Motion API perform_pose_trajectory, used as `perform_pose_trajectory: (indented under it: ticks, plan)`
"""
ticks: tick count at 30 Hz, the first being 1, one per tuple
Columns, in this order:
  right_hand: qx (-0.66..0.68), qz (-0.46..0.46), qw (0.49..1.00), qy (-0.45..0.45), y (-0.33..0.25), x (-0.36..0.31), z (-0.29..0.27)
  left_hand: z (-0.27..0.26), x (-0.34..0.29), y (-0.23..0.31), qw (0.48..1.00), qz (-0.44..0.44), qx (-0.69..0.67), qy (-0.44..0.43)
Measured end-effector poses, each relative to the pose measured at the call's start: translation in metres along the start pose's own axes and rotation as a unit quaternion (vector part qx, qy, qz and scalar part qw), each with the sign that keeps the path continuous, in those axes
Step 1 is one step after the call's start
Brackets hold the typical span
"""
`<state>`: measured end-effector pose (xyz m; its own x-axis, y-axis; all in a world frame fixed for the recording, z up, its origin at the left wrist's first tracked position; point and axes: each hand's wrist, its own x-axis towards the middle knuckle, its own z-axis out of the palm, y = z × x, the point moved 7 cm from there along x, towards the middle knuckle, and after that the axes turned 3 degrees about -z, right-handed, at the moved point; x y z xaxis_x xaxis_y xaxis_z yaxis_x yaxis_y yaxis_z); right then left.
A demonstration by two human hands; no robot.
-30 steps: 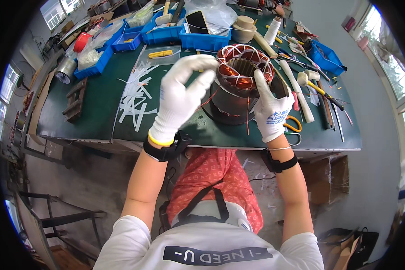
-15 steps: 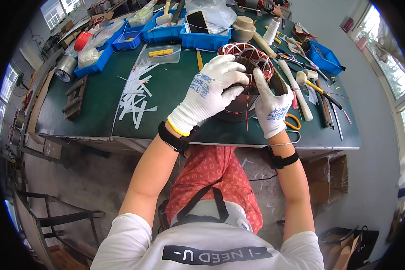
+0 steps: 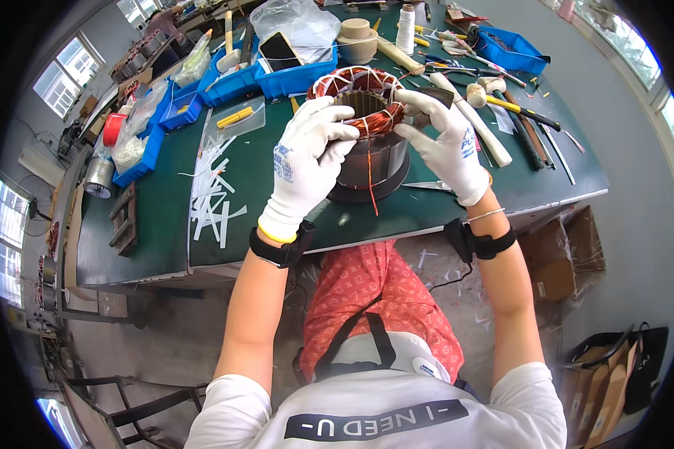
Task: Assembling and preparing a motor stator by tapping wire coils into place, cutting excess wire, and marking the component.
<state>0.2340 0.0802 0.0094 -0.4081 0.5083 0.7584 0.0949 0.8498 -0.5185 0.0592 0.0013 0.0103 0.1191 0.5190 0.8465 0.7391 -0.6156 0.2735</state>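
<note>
In front of me on the bench stands a motor stator point(image 3: 361, 166), a dark metal cylinder topped by a ring of red-brown copper windings point(image 3: 378, 122) laced with white cord. A thin orange-red wire point(image 3: 371, 176) hangs down its front. My left hand point(image 3: 311, 153), in a white glove, curls its fingers against the left side of the winding ring. My right hand point(image 3: 449, 142), gloved alike, has its fingertips at the ring's right side. A dark flat blade-like piece point(image 3: 440, 95) sticks out behind those fingers, held in that hand. Scissors point(image 3: 427, 185) lie partly under the right wrist.
White paper strips point(image 3: 216, 206) and yellow sticks point(image 3: 235, 117) lie to the left. Blue bins point(image 3: 296, 81) line the back, one carrying a phone point(image 3: 279, 51). A thread cone point(image 3: 405, 30), a mallet point(image 3: 517, 108) and a white rod point(image 3: 479, 127) lie to the right.
My view has shifted, so the stator shows more fully. My left hand has drawn back from over the ring to its left side; the right hand has turned, its fingers now reaching toward the windings.
</note>
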Motion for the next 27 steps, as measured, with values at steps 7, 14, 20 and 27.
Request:
perform_pose_trajectory:
  ticks: [7,14,20,27]
  plan:
    - [-0.067,-0.101,0.99,0.067,-0.014,-0.006,0.003,-0.003,-0.004,0.007,0.999,-0.012,0.036,0.039]
    - [-0.088,-0.091,0.989,0.076,-0.022,-0.004,0.005,-0.017,-0.004,0.017,0.99,0.044,0.116,0.072]
    - [-0.064,-0.067,0.993,0.076,-0.069,-0.033,0.009,-0.053,-0.023,0.076,0.992,0.018,0.076,0.097]
    - [0.0,-0.249,0.958,-0.139,-0.137,-0.046,0.081,-0.015,-0.131,0.02,0.579,-0.596,-0.556,-0.006]
